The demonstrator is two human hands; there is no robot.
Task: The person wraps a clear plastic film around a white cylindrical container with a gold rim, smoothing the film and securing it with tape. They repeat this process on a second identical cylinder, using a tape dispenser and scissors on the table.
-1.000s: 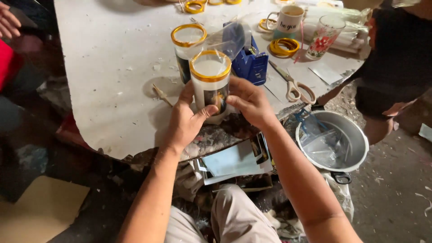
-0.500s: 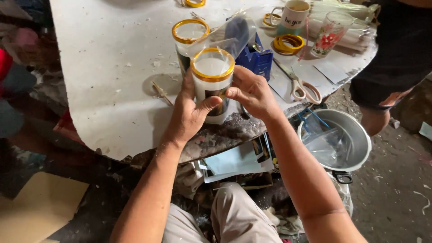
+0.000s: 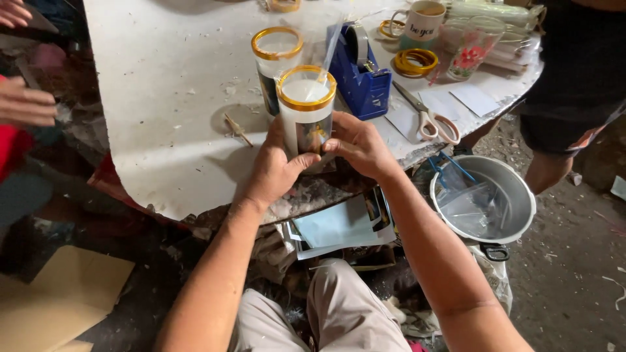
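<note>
I hold a tall white glass candle (image 3: 305,111) with a gold rim at the near edge of the white table (image 3: 169,98). My left hand (image 3: 274,166) wraps its left side, thumb pressed on a small picture label on the front. My right hand (image 3: 358,145) grips the right side, fingertips at the label's edge. A second gold-rimmed candle glass (image 3: 276,65) stands just behind it. A blue tape dispenser (image 3: 360,78) sits to the right of both.
Scissors (image 3: 430,120), gold rings (image 3: 415,62), a mug (image 3: 422,23) and a flowered glass (image 3: 471,49) lie on the table's right. A metal pot (image 3: 486,202) sits on the floor. Another person's leg (image 3: 548,166) stands at right; another person's hand (image 3: 26,104) at left.
Both hands stay on the candle; the left thumb has moved onto the label. The camera view has shifted slightly, and the person at right has stepped a little.
</note>
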